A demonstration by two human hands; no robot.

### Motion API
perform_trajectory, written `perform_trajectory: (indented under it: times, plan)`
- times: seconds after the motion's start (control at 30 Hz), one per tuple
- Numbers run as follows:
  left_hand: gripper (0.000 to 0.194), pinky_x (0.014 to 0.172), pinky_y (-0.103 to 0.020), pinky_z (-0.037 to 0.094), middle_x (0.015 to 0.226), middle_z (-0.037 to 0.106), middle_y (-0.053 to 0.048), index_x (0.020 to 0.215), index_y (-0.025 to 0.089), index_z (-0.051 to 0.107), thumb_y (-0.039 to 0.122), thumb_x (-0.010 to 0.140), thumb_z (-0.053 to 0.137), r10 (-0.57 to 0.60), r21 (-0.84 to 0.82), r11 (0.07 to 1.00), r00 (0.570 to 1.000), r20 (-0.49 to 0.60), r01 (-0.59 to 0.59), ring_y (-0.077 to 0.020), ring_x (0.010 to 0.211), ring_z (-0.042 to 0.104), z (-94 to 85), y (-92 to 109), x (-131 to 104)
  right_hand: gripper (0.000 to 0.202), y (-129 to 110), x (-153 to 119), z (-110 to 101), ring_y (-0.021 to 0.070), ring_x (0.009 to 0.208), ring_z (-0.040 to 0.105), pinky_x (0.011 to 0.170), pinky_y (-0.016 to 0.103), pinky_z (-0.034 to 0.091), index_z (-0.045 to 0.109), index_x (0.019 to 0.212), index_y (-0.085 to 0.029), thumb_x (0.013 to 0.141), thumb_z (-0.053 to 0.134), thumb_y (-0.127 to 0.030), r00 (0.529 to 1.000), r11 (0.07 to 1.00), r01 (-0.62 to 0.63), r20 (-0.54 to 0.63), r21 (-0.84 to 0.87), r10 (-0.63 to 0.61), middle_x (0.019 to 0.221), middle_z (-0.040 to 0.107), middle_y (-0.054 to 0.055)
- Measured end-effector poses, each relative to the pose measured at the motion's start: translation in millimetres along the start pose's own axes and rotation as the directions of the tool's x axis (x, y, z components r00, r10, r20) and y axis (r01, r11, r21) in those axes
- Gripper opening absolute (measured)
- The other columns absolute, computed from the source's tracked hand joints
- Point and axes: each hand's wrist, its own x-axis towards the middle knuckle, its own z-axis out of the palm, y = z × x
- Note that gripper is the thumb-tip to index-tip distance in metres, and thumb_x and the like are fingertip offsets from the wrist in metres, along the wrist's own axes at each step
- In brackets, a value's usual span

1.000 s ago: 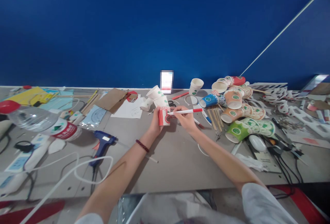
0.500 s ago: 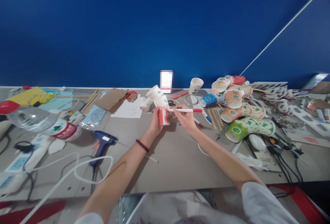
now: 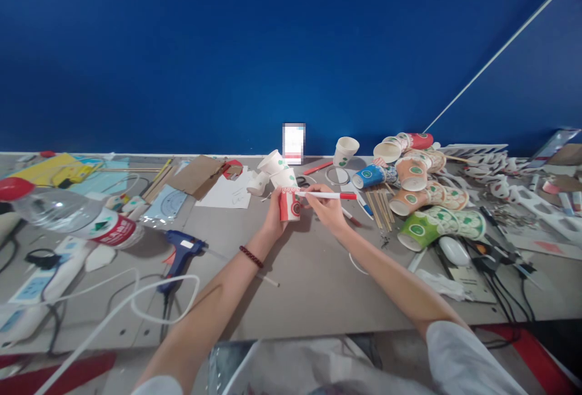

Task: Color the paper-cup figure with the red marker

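My left hand [image 3: 273, 216] is wrapped round a paper cup [image 3: 290, 205] with red and white stripes and a green round mark. In my right hand [image 3: 325, 205] is a white marker [image 3: 334, 195] with a red end, lying sideways, its left end at the cup's upper right side. The fingers of that hand are pinched round the marker. White paper cups [image 3: 282, 176] with green marks sit directly behind the striped cup. Scissors [image 3: 304, 182] lie partly hidden behind the right fingers.
At left are a bottle [image 3: 113, 228], a blue glue gun [image 3: 182, 255], a power strip [image 3: 31, 292] and cardboard [image 3: 200, 176]. Coloured cups [image 3: 418, 229], wooden sticks [image 3: 379, 208] and a white mouse [image 3: 453, 251] lie at right. A blue wall [image 3: 291, 49] stands behind.
The right end of the marker has dipped slightly. Both hands keep practically the same place, and the cup stays in my left hand.
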Motion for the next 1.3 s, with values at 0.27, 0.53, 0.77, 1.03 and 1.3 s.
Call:
perform_trajectory:
  times: [0.27, 0.53, 0.77, 1.03, 1.3]
  plan:
    - [0.045, 0.075, -0.028, 0.055, 0.093, 0.078, -0.012, 0.097, 0.011, 0.073, 0.051, 0.093, 0.053, -0.02, 0.004, 1.0, 1.0, 0.016, 0.02, -0.0206, 0.083, 0.073, -0.6, -0.3, 1.5, 0.022, -2.1, -0.6, -1.0, 0.0225, 0.091, 0.071, 0.075, 0.034, 0.061, 0.066, 0.083, -0.022, 0.079, 0.071, -0.043, 1.0, 0.999, 0.021, 0.002, -0.026, -0.021, 0.094, 0.071, 0.006]
    - [0.041, 0.073, -0.029, 0.055, 0.081, 0.076, -0.008, 0.091, 0.013, 0.073, 0.05, 0.093, 0.056, 0.006, 0.025, 1.0, 0.999, 0.047, -0.007, -0.0186, 0.073, 0.071, -2.4, -1.0, 0.9, 0.026, -3.2, 0.4, -2.4, 0.0226, 0.085, 0.07, 0.073, 0.035, 0.059, 0.068, 0.09, -0.022, 0.08, 0.07, -0.046, 0.998, 0.997, 0.057, -0.002, -0.061, -0.057, 0.098, 0.074, 0.006]
    - [0.036, 0.079, -0.029, 0.055, 0.085, 0.077, -0.009, 0.09, 0.014, 0.073, 0.048, 0.091, 0.061, 0.043, 0.011, 0.999, 0.999, 0.02, -0.043, -0.0205, 0.081, 0.072, -4.3, -4.5, 1.6, 0.024, 0.5, 2.6, -4.2, 0.0224, 0.085, 0.07, 0.077, 0.035, 0.058, 0.072, 0.09, -0.021, 0.082, 0.069, -0.044, 0.993, 0.981, 0.115, 0.033, -0.159, -0.111, 0.097, 0.075, 0.006]
    - [0.037, 0.078, -0.03, 0.054, 0.087, 0.077, -0.01, 0.093, 0.014, 0.072, 0.049, 0.09, 0.063, 0.04, 0.029, 0.999, 0.999, 0.017, -0.04, -0.0216, 0.082, 0.073, -5.1, -5.3, 2.0, 0.028, 1.7, 2.6, -4.3, 0.0249, 0.091, 0.07, 0.077, 0.039, 0.061, 0.072, 0.093, -0.022, 0.081, 0.07, -0.047, 0.996, 0.982, 0.086, 0.035, -0.17, -0.081, 0.101, 0.075, 0.008]
    - [0.036, 0.077, -0.028, 0.054, 0.089, 0.077, -0.009, 0.092, 0.014, 0.073, 0.046, 0.094, 0.059, 0.036, 0.039, 0.999, 0.999, 0.013, -0.037, -0.0195, 0.08, 0.072, -2.1, -2.8, -1.3, 0.024, -0.6, 1.4, -4.2, 0.0257, 0.095, 0.07, 0.08, 0.037, 0.06, 0.072, 0.09, -0.023, 0.081, 0.07, -0.044, 0.996, 0.982, 0.087, 0.046, -0.165, -0.081, 0.1, 0.075, 0.007]
